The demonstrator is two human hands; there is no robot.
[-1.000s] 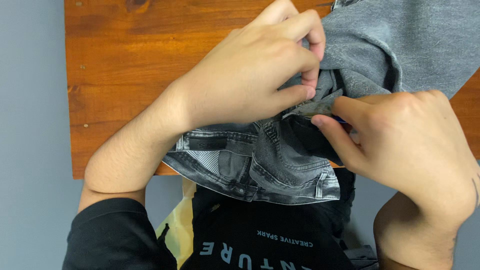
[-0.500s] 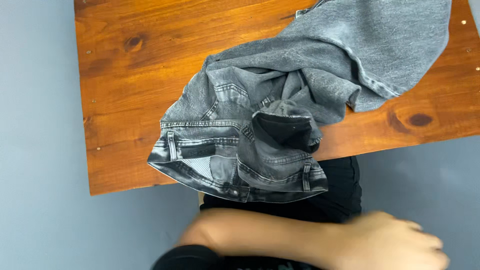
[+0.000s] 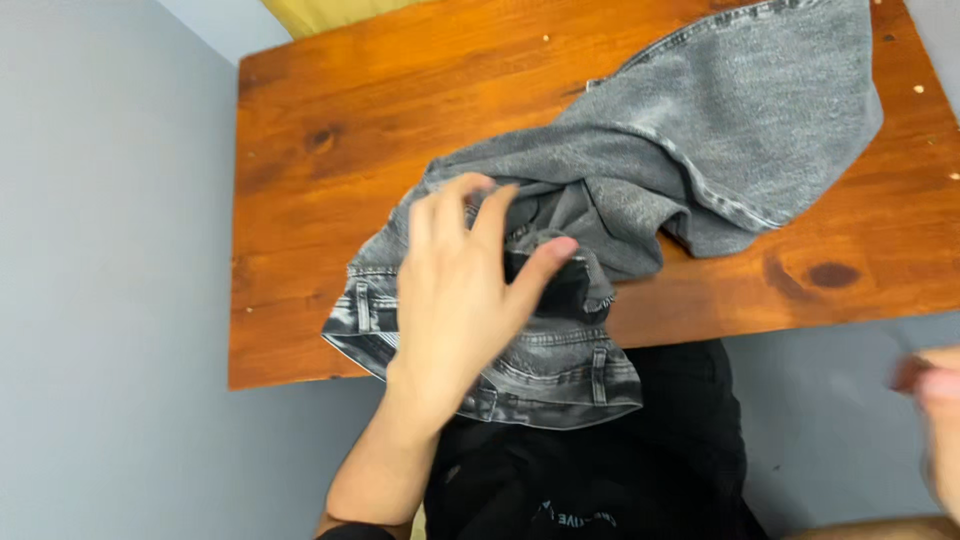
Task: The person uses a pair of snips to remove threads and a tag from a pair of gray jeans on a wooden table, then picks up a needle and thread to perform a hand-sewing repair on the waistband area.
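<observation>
A wooden table (image 3: pixel 330 120) with dark knots fills the upper view, set against a grey floor. Across it sprawls a pair of grey jeans (image 3: pixel 720 130), the legs bunched toward the far right corner and the waistband hanging over the near edge above the person's dark-clothed lap. The left hand (image 3: pixel 455 290) hovers over the waistband area, fingers spread and loosely open, the thumb tip near the dark opening of the jeans; whether it touches the cloth is unclear. The right hand (image 3: pixel 935 420) sits blurred at the right edge, off the table, and whether it is open or closed cannot be told.
</observation>
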